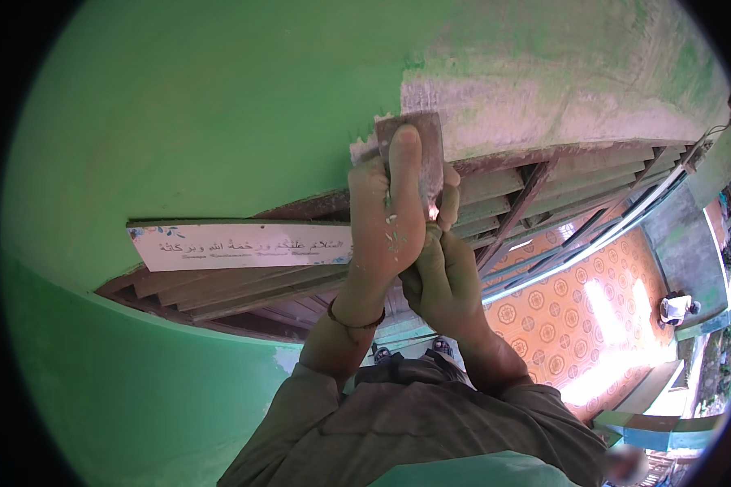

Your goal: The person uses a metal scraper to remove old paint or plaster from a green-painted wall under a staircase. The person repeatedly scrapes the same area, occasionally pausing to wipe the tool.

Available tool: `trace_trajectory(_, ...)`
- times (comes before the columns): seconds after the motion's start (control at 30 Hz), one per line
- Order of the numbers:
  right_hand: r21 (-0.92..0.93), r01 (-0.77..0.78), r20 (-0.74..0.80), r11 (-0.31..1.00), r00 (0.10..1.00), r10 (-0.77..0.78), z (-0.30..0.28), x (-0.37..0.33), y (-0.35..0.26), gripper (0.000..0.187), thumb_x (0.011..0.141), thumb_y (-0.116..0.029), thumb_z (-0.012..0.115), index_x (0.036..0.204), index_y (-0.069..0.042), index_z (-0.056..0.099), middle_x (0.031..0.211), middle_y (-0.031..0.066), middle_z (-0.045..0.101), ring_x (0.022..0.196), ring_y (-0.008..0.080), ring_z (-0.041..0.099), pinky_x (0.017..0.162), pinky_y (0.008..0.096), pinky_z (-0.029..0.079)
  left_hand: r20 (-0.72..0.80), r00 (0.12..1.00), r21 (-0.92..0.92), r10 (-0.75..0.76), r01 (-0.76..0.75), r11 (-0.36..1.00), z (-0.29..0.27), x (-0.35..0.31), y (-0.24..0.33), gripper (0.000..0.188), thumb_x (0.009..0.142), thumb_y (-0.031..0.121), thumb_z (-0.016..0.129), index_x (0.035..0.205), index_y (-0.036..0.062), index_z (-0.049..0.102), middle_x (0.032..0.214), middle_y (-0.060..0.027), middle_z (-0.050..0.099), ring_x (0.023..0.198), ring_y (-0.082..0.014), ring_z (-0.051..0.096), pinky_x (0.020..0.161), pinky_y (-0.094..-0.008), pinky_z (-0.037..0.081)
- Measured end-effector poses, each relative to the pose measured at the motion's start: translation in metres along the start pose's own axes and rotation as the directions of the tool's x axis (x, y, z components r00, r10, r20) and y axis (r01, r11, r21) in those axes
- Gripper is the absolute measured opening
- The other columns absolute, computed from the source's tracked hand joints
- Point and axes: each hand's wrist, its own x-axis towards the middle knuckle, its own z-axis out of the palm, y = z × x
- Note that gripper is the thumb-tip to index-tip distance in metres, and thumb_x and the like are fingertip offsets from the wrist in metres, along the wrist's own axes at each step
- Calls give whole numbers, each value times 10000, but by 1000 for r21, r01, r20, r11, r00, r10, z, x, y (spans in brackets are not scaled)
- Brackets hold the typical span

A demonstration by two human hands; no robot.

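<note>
A broad, flat scraper blade (432,140), greyish and stained, lies against the wall at the edge where green paint meets bare pale plaster. My left hand (388,213) is closed around it, the thumb stretched up along the blade; paint flakes stick to its back. Just below and to the right, my right hand (447,280) grips the scraper's lower end, most of which the fingers hide. The green paint (244,105) spreads to the left of the blade. Scraped plaster (536,105) with green remnants extends to the right.
Below the blade runs a brown wooden louvred vent (495,191). A white sign (244,246) with lettering and flowers is fixed across its left part. Far down lies an orange patterned tile floor (552,341), with a white and dark shape (676,310) at its right edge.
</note>
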Motion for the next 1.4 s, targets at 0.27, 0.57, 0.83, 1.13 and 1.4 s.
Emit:
trace_trajectory(0.27,-171,126,56,977,991,-118,-4,5,7,318,1101,-202,389,908,-3,545,671,-2,509,552,52,406,483,230,315,14,1000,-57,-20,21,998,-5,0,-4,568,1109,370,403,757,-15,627,583,-72,567,426,-140,521,398,-255,380)
trace_trajectory(0.57,-17,15,60,1000,998,-14,-1,0,4,312,1105,-242,406,917,-25,526,664,-23,490,534,38,398,463,211,302,-4,999,-42,-51,51,998,-4,-3,0,585,1110,388,387,762,-14,631,569,-62,555,436,-136,524,403,-258,364)
trace_trajectory(0.83,-9,-5,16,1000,1000,5,1,-2,7,346,1108,-271,411,892,-26,526,655,-28,474,532,37,375,467,221,290,-10,999,-50,-40,40,998,-6,-4,0,575,1107,384,395,766,-11,636,561,-63,557,429,-128,510,405,-258,369)
trace_trajectory(1.13,-445,244,61,861,968,-243,2,0,11,310,1097,-219,409,906,-11,537,658,-23,481,531,42,392,469,230,305,-7,999,-61,-47,46,997,-9,-5,-2,591,1109,399,379,765,-9,631,539,-63,543,424,-128,507,407,-260,380)
trace_trajectory(1.4,-52,34,25,998,999,-33,3,3,11,313,1098,-229,413,895,-22,531,658,-25,479,538,39,392,477,229,307,-29,988,-73,-152,150,986,-10,-6,2,554,1099,390,430,769,-19,604,598,-68,559,441,-133,516,398,-267,364)
